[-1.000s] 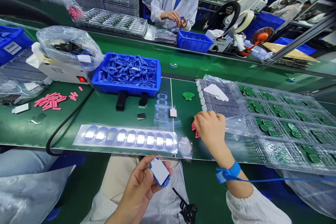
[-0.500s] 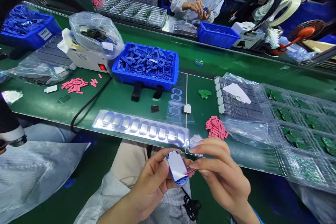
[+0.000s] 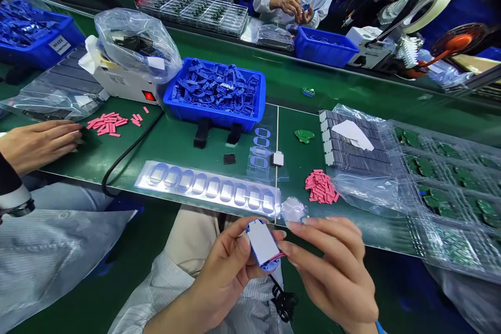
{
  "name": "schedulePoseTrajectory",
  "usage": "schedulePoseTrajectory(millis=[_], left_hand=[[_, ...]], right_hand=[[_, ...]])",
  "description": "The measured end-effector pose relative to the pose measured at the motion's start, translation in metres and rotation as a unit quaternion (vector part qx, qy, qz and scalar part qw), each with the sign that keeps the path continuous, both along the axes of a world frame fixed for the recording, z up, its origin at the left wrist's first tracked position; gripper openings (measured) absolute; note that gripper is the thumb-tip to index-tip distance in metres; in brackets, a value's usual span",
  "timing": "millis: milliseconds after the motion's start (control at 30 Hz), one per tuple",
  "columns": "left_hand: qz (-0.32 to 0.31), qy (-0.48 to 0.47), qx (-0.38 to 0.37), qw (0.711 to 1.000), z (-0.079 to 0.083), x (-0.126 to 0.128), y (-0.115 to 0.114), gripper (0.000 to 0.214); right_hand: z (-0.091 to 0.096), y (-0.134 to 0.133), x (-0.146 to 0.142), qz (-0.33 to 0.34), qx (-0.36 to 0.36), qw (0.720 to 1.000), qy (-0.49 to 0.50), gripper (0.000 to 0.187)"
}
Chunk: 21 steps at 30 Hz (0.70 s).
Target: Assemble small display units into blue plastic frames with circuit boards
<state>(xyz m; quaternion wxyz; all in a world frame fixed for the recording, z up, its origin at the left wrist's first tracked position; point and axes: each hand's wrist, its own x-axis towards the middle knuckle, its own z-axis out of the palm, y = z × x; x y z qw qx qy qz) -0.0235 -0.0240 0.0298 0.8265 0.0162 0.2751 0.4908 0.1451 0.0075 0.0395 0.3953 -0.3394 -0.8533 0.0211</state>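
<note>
Bin label (image 3: pixel 60 45) and box print (image 3: pixel 118 80) are unreadable

Pink piece (image 3: pixel 277 257) half hidden, in front of the blue bin (image 3: pixel 215 119)
Nearer than the bin, the right hand (image 3: pixel 338 269) covers that piece's outer end, its strips too small to count, and the left hand (image 3: pixel 219 271) hides the underside of the blue case (image 3: pixel 263 244); left of the bin, the edge cuts off a co-worker's arm (image 3: pixel 10 152), and print on the white box (image 3: pixel 125 88) is unreadably small
</note>
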Motion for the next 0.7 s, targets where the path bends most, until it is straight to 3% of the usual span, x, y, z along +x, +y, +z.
schedulePoseTrajectory(millis=[200, 300, 400, 500, 700], left_hand=[[0.013, 0.007, 0.020, 1.000, 0.004, 0.001, 0.002, 0.024], [0.031, 0.018, 0.034, 0.999, 0.004, 0.002, 0.002, 0.025], [0.057, 0.031, 0.050, 0.997, 0.004, 0.004, 0.002, 0.025], [0.081, 0.073, 0.071, 0.992, 0.002, 0.007, 0.000, 0.027], [0.140, 0.140, 0.056, 0.979, -0.004, 0.012, -0.004, 0.032]], right_hand=[[-0.001, -0.013, 0.006, -0.032, 0.107, 0.985, -0.135, 0.023], [-0.003, -0.013, 0.005, -0.027, 0.135, 0.980, -0.143, 0.017], [-0.007, -0.017, -0.006, -0.045, 0.023, 0.998, -0.042, 0.031], [-0.013, -0.020, -0.020, -0.064, -0.122, 0.982, 0.129, 0.041], [-0.019, -0.016, -0.040, -0.033, -0.194, 0.943, 0.268, 0.029]])
